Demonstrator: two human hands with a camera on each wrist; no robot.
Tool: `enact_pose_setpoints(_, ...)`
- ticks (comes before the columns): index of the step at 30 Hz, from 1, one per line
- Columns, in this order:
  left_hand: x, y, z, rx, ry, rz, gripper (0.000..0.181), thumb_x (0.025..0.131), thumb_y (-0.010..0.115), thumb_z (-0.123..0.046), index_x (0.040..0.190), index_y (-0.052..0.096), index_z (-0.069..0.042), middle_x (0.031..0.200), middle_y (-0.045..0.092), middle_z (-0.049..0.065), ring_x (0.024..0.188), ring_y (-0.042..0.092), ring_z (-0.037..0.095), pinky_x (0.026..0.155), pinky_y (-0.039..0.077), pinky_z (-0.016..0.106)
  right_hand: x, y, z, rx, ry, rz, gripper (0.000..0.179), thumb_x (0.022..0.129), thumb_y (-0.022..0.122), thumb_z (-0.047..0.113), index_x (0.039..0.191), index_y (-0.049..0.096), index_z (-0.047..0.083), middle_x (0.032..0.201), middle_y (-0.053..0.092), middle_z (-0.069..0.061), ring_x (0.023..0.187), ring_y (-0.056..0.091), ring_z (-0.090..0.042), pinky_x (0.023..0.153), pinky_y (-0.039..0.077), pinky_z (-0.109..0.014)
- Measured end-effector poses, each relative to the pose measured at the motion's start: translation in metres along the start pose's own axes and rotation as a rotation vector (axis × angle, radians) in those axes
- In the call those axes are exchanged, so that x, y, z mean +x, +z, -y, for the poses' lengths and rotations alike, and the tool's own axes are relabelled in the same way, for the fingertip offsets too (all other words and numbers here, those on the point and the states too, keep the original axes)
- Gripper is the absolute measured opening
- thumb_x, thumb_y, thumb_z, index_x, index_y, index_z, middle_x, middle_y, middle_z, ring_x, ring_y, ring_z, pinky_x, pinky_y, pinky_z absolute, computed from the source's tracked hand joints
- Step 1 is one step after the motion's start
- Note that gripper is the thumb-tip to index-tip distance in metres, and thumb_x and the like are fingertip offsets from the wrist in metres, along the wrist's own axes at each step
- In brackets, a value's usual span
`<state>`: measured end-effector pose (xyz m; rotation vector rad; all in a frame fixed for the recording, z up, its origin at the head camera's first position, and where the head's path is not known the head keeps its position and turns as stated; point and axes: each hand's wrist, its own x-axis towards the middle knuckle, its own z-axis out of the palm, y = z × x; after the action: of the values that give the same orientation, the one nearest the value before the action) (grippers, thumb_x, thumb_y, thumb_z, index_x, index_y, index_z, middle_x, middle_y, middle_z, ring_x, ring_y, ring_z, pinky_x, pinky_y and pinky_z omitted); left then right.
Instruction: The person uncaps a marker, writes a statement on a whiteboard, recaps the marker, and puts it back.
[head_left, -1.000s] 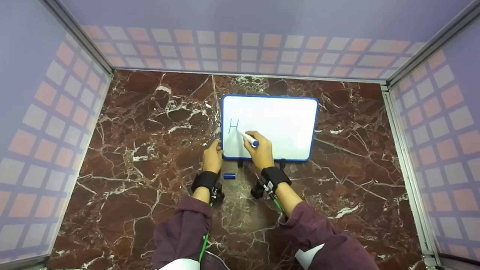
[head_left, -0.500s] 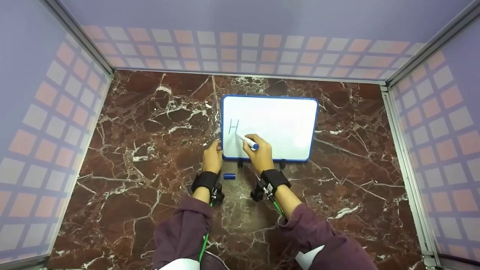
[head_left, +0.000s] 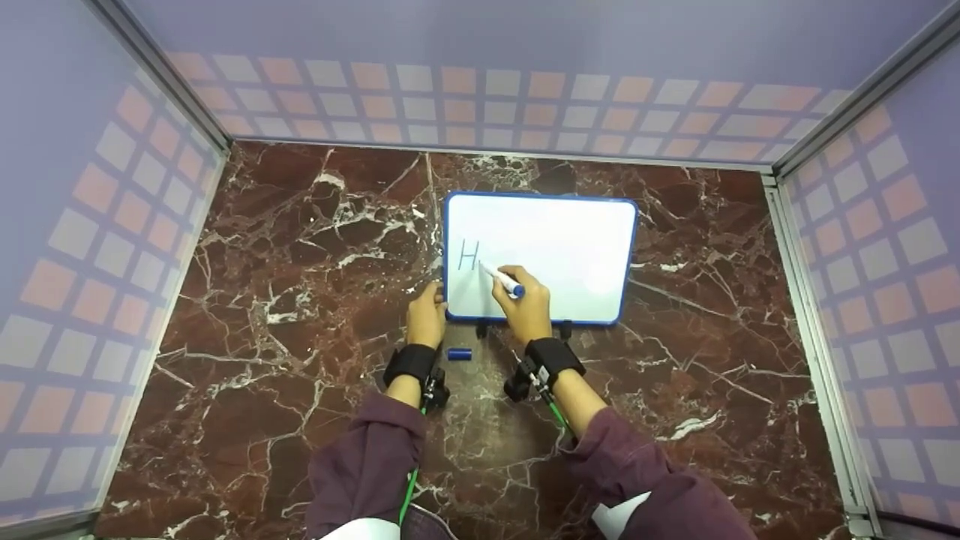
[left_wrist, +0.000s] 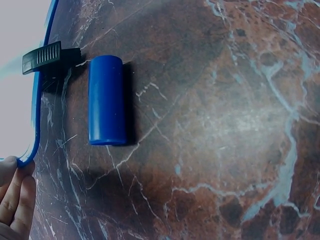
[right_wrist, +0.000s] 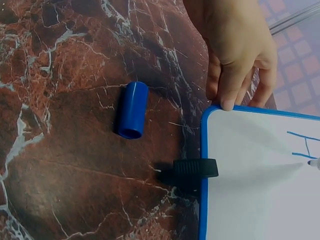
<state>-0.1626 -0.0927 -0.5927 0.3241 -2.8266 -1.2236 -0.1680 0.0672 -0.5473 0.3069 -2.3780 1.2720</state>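
Observation:
My right hand (head_left: 529,309) grips a white marker (head_left: 492,270) with a blue end, slanted over the whiteboard (head_left: 559,240). Its tip is just right of the foot of a blue letter H (head_left: 469,255) at the board's left; whether it touches the surface I cannot tell. At the board's near left corner my left hand (head_left: 426,319) pinches the blue frame, thumb on top and fingers at the outer side, as the right wrist view shows. A blue marker cap (left_wrist: 106,100) lies on its side near the left wrist, touched by neither hand.
Two black clips sit on the board's near edge, one of them a ribbed clip (right_wrist: 196,168) close to the cap. Brown-red marbled tabletop (head_left: 315,420) surrounds the board. Tiled panels (head_left: 480,97) enclose the back and both sides.
The H's right stroke has grown downward to its foot. Since then the marker tip has shifted slightly right, off the stroke. My left hand keeps its hold on the frame.

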Motion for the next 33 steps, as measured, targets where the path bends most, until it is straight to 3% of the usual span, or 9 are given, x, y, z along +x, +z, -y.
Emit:
enact_pose_setpoints(15, -0.0008, -0.0005, 0.0031, 0.007, 0.003, 0.007, 0.032, 0.086, 0.057, -0.002, 0.118, 0.058, -0.008, 0.1, 0.07, 0.015, 0.093, 0.067, 0.03, 0.083, 0.052, 0.043, -0.0004, -0.0043, -0.0028, -0.02, -0.016, -0.035, 0.014, 0.084, 0.061, 0.008, 0.093, 0.065, -0.002, 0.083, 0.069, -0.016, 0.067, 0.064, -0.022, 0.06, 0.051, -0.034)
enact_pose_setpoints(22, -0.0005, -0.0014, 0.0024, 0.013, 0.016, 0.002, 0.033, 0.086, 0.058, -0.002, 0.118, 0.058, -0.007, 0.101, 0.07, 0.016, 0.093, 0.067, 0.031, 0.083, 0.052, 0.043, 0.0019, -0.0065, -0.0046, -0.039, 0.03, -0.047, 0.016, 0.085, 0.061, 0.01, 0.096, 0.066, 0.0, 0.085, 0.07, -0.015, 0.07, 0.065, -0.022, 0.062, 0.052, -0.035)
enact_pose_setpoints(33, 0.0002, -0.0002, 0.0015, -0.004, 0.001, 0.001, 0.032, 0.085, 0.059, -0.002, 0.116, 0.059, -0.009, 0.1, 0.07, 0.015, 0.094, 0.067, 0.032, 0.083, 0.052, 0.043, 0.0018, -0.0022, -0.0049, -0.015, -0.011, -0.032, 0.018, 0.085, 0.061, 0.01, 0.098, 0.067, -0.001, 0.088, 0.07, -0.018, 0.07, 0.065, -0.023, 0.061, 0.051, -0.034)
